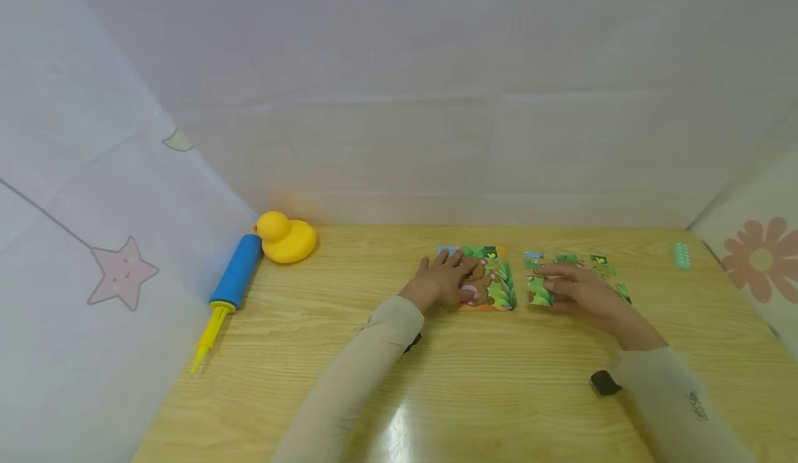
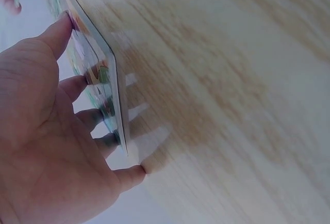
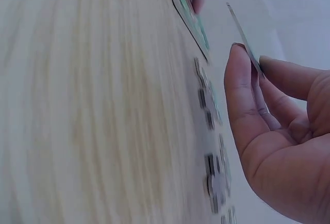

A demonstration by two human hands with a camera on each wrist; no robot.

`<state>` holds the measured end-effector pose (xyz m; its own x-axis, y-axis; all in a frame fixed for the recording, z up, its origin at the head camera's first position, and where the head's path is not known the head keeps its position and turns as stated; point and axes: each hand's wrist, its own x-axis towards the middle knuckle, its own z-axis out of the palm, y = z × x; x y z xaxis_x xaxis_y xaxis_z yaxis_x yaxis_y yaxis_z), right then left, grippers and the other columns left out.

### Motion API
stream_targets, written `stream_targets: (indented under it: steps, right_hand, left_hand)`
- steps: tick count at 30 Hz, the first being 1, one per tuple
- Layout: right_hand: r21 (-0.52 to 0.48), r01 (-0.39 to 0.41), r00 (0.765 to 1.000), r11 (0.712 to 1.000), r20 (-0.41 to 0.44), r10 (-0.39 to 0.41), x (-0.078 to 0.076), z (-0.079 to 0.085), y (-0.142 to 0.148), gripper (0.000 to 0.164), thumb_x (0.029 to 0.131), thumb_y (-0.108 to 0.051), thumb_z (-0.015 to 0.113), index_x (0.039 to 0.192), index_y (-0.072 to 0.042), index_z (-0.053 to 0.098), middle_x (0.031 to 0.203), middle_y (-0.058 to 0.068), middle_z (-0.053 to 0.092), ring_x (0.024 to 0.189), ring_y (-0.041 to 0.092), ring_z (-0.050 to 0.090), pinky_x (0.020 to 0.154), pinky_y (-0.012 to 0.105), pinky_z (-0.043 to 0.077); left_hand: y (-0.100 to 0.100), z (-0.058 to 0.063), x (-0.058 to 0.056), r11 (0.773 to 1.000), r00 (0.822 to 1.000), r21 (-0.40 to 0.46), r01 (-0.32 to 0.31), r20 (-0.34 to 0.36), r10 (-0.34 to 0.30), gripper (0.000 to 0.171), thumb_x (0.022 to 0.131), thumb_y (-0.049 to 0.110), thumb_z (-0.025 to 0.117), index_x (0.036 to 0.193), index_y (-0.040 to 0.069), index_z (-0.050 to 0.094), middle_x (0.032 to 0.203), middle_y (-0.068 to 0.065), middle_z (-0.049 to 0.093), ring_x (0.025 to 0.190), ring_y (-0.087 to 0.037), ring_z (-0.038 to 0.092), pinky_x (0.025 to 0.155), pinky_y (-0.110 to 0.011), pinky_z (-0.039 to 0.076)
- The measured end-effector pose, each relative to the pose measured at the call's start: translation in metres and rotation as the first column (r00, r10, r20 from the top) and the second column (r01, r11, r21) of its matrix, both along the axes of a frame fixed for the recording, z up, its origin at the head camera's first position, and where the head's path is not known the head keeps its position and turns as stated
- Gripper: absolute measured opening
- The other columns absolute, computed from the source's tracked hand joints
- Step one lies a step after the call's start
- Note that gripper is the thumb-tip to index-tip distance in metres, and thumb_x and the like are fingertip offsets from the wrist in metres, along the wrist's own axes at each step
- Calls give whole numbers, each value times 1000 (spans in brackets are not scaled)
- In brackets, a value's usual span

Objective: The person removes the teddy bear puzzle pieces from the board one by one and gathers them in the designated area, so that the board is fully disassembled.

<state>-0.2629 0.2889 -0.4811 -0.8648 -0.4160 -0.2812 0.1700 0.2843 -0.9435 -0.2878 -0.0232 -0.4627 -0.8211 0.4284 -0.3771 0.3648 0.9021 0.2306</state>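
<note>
My left hand (image 1: 441, 281) rests with spread fingers on a picture puzzle board (image 1: 503, 284), a flat panel with a brown animal and green leaves. In the left wrist view the fingertips (image 2: 107, 140) touch the board's face, while the little finger reaches the table past its edge. To the right, my right hand (image 1: 576, 293) pinches a thin puzzle piece (image 1: 539, 290) with green leaves between thumb and fingers. The right wrist view shows that puzzle piece (image 3: 242, 33) edge-on, raised above the table. Several loose puzzle pieces (image 3: 214, 182) lie beneath the hand, which partly hides them from above.
A yellow rubber duck (image 1: 289, 239) sits at the back left. Beside it a blue and yellow hand pump (image 1: 237, 272) lies along the left wall cloth. A small mint-green studded piece (image 1: 681, 256) lies at the back right. Pale cloth (image 1: 399, 144) hangs behind the wooden table (image 1: 474, 387).
</note>
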Motion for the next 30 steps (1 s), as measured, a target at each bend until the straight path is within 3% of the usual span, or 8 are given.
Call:
stream_targets:
  steps: [6,8,11,13,18,20,23,30]
  right_hand:
    - [-27,-11,1000,1000,9,12,9,2,25,63,108,-22,52,157,7,25,169,21,-12,102,-2,57,89,28,59]
    - [-26,0,1000,1000,7,0,12,4,32,64,107,-22,52,157,8,24,168,22,-15,107,-7,55,90,28,59]
    - [-12,26,1000,1000,10,-26,17,5,42,64,107,-25,53,157,5,27,168,25,-8,113,-15,51,92,29,59]
    - [1,48,999,999,12,-48,20,6,49,62,107,-26,52,157,3,29,168,24,8,113,-15,51,93,30,59]
    - [34,103,995,994,9,-104,25,4,65,58,107,-27,53,157,-2,35,142,-17,46,107,-15,54,90,28,60]
    - [36,116,993,993,3,-116,27,3,71,55,107,-27,54,155,-4,40,131,-29,49,105,-12,57,87,27,60]
    - [40,125,992,991,-4,-124,29,1,79,52,106,-27,55,152,-5,46,122,-34,53,104,-6,62,84,26,61]
    - [-39,115,993,993,37,-114,37,-8,100,47,109,-23,49,151,-4,45,124,-35,57,108,-8,62,86,29,61]
  left_hand:
    - [0,-2,-3,1000,1000,-15,-11,-5,11,76,99,65,47,163,41,13,173,3,3,161,-27,2,126,-63,9]
    - [0,-3,-4,1000,1000,-19,-15,-5,15,75,99,65,47,162,42,13,173,4,2,161,-27,2,127,-62,9]
    - [0,-2,-4,1000,1000,-22,-18,0,18,76,99,65,47,162,43,12,173,4,1,161,-26,1,127,-62,9]
    - [1,0,-3,1000,1000,-25,-17,2,17,76,99,65,47,162,42,13,173,4,1,161,-26,1,127,-62,9]
    - [2,2,-3,999,1000,-37,-10,-6,10,75,99,65,47,162,43,14,173,5,2,161,-26,2,127,-62,11]
    - [2,1,-4,999,1000,-37,-11,-9,10,75,99,65,48,162,43,14,173,5,3,161,-26,3,126,-62,12]
    - [2,2,-3,1000,1000,-25,-6,-8,6,75,100,63,47,163,40,15,173,2,3,160,-28,3,126,-63,11]
    - [0,-2,-2,1000,1000,-7,-6,-1,6,74,100,62,47,163,40,14,173,1,2,160,-28,2,126,-64,10]
